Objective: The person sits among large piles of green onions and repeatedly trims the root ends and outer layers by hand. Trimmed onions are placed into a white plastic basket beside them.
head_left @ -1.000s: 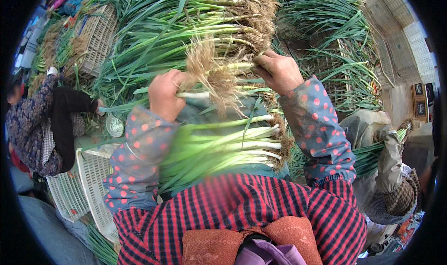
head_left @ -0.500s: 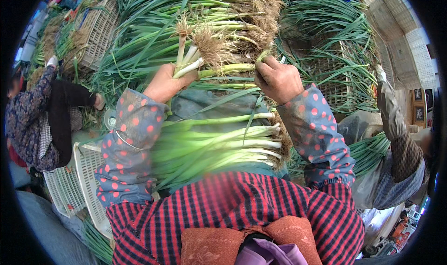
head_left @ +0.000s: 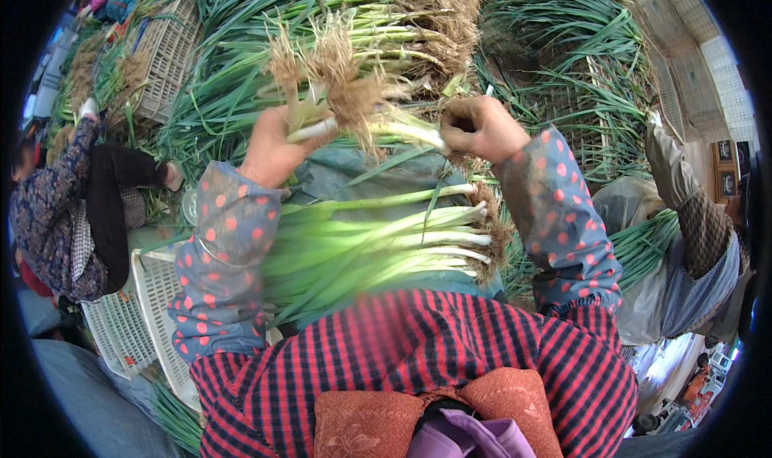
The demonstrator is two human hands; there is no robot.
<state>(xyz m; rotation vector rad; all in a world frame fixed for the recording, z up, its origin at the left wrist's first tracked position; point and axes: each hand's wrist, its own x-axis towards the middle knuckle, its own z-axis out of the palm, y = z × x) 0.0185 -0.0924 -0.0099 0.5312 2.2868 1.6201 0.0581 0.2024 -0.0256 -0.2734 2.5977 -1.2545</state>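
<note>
A few green onions (head_left: 314, 128) are gripped in my left hand (head_left: 267, 148), their shaggy brown roots pointing up and away. One more stalk, a pale green onion (head_left: 412, 131), stretches across to my right hand (head_left: 487, 130). There, thumb and forefinger are closed in a pinch at its white end. Below my hands, across my lap, lies a bunch of cleaner green onions (head_left: 394, 237), white ends and roots to the right, leaves to the left. Beyond my hands spreads a large heap of unpeeled green onions (head_left: 362, 32) with soil-brown roots on its right side.
White plastic crates (head_left: 153, 285) stand at lower left, a beige crate (head_left: 169, 60) farther up. More leafy green onions (head_left: 563, 32) lie to the right. A person in a dark floral jacket (head_left: 52, 209) sits at left; another person's sleeve (head_left: 708, 249) shows at right.
My right hand's pinch has loosened into a ring shape, and the stalk between my hands now shows paler. The roots over my left hand have swung right and are blurred.
</note>
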